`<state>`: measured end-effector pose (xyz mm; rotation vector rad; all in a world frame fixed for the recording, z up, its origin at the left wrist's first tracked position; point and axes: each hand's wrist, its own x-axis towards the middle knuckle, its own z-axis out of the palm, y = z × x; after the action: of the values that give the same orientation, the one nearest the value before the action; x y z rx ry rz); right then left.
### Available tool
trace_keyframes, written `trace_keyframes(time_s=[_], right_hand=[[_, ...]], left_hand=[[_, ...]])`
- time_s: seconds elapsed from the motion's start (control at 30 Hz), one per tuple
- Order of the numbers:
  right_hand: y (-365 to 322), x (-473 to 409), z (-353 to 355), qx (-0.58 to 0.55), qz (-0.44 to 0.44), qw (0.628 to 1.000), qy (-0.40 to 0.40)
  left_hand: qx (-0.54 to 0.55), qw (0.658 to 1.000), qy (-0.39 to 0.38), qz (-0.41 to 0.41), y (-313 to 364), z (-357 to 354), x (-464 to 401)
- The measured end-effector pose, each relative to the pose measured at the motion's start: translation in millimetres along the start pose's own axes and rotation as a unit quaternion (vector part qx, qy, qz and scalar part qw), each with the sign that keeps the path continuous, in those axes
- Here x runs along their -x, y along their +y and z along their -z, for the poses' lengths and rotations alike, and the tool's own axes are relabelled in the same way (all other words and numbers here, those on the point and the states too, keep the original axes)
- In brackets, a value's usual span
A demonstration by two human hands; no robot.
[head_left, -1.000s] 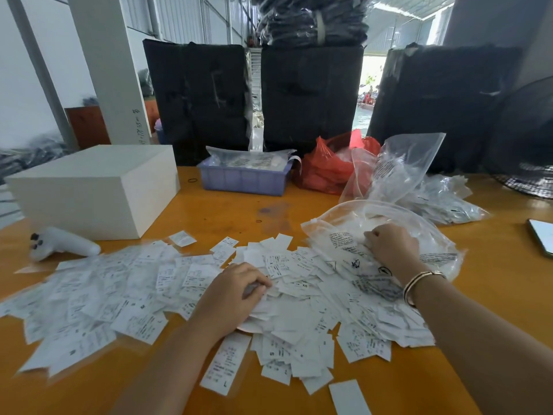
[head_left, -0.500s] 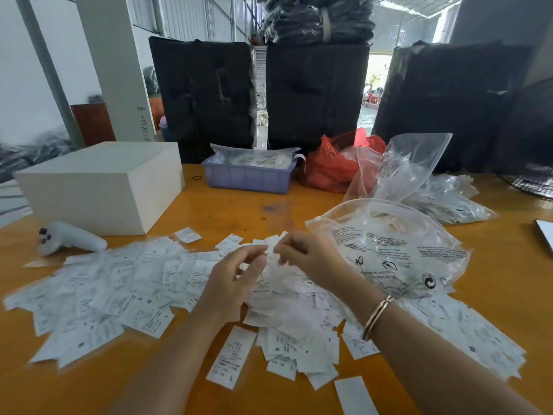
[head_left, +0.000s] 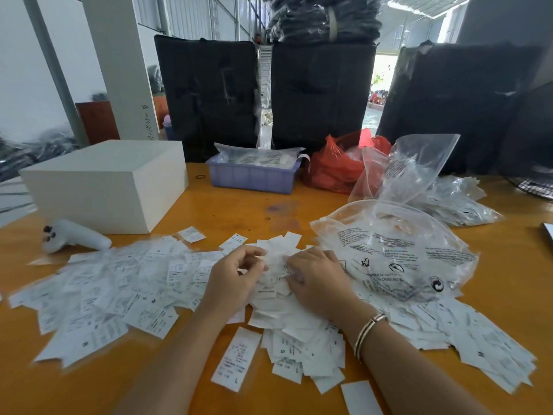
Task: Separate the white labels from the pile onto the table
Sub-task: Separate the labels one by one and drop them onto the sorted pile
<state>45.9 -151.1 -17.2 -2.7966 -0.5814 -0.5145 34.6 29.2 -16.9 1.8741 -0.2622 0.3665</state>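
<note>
Head view: your left hand [head_left: 232,278] and right hand [head_left: 318,280] meet over the middle of the pile [head_left: 278,301], fingers [head_left: 254,253] curled and pinching a small bunch of white labels [head_left: 273,259] between them. More labels fan out flat across the orange tabletop [head_left: 239,211] to your left and right. A bracelet [head_left: 368,330] circles your right wrist. A clear printed bag [head_left: 398,253] lies just right of your hands, touching the pile. Farther off sit a white box [head_left: 104,184], a white controller [head_left: 74,236], a blue bin [head_left: 254,175] and a red bag [head_left: 335,166].
</note>
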Motion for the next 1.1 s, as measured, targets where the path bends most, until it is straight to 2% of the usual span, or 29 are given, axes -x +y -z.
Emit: trace_keyframes(time_s=[0.13, 0.23, 0.3, 0.4, 0.53, 0.67, 0.77, 0.87, 1.1], right_hand=[[-1.8, 0.5, -0.1, 0.009, 0.009, 0.999, 0.053], [-1.3, 3.2, 0.0, -0.062, -0.006, 0.995, 0.077], [-1.5, 3.3, 0.1, -0.155, -0.011, 0.982, 0.111], [-4.3, 4.7, 7.1, -0.350, -0.061, 0.916, 0.186], [-4.4, 5.3, 13.9, -0.508, -0.134, 0.836, 0.158], [-6.3, 8.4, 18.8, -0.588, -0.139, 0.787, 0.127], [-12.6, 7.4, 19.1, -0.628, -0.153, 0.749, 0.145], [-17.4, 4.7, 14.3, -0.647, -0.179, 0.722, 0.170], [-20.8, 4.6, 11.8, -0.702, -0.189, 0.666, 0.168]], left_hand=[[-0.009, 1.000, 0.003, -0.004, 1.4, 1.0, -0.7], [-0.008, 1.000, 0.013, 0.001, 0.5, 0.2, -2.3], [0.008, 1.000, 0.018, 0.010, 0.2, 0.0, -3.3], [0.040, 0.999, 0.018, 0.021, 1.0, -0.2, -4.4], [0.040, 0.999, 0.018, 0.013, 0.7, -1.9, -4.7], [0.025, 0.999, 0.022, -0.004, -1.1, -2.0, -5.5], [0.014, 1.000, 0.017, -0.017, -1.1, -2.6, -5.5], [0.009, 0.999, 0.013, -0.032, 0.2, -3.3, -4.2], [0.014, 0.999, 0.015, -0.027, 0.7, -2.7, -4.4]])
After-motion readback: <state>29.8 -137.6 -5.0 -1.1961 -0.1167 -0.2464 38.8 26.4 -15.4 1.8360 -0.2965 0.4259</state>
